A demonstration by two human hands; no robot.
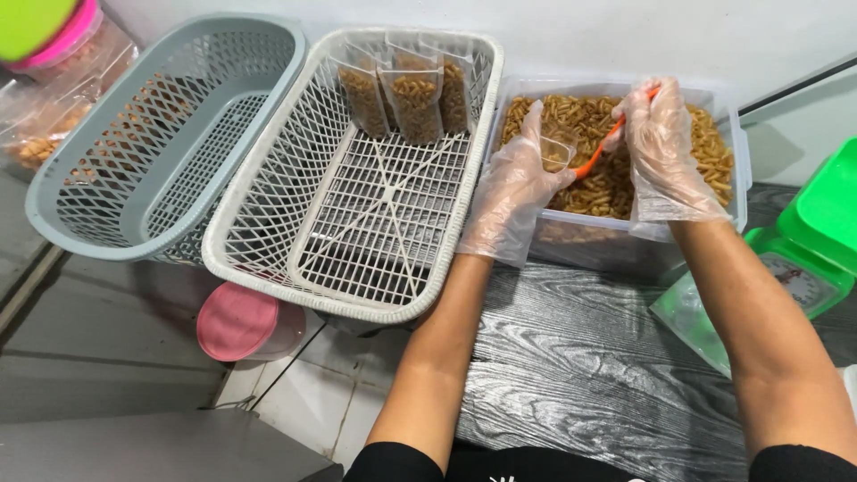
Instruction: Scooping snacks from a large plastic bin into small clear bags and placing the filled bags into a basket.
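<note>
the person is filling a small clear pouch (555, 152) with golden fried snack sticks (607, 183) from a clear plastic tub (739, 192). the left hand (513, 192), in a thin plastic glove, is pinching the pouch by its mouth and holding it open just over the snacks. the right hand (662, 147), gloved too, is closing around an orange scoop (600, 153) whose end is pointing into the pouch. judging by this, the scooping step is under way, and the next move is calling for a steady tilt so the sticks are not spilling past the pouch mouth.

three filled pouches (412, 94) are standing at the far end of the white basket (268, 268); the grey basket (62, 214) beside it is holding none. the tub is sitting on a dark wood-grain table (589, 375), with a green scale (817, 245) at the right. a pink lid (237, 319) is lying lower down, above a tiled floor (303, 402).
</note>
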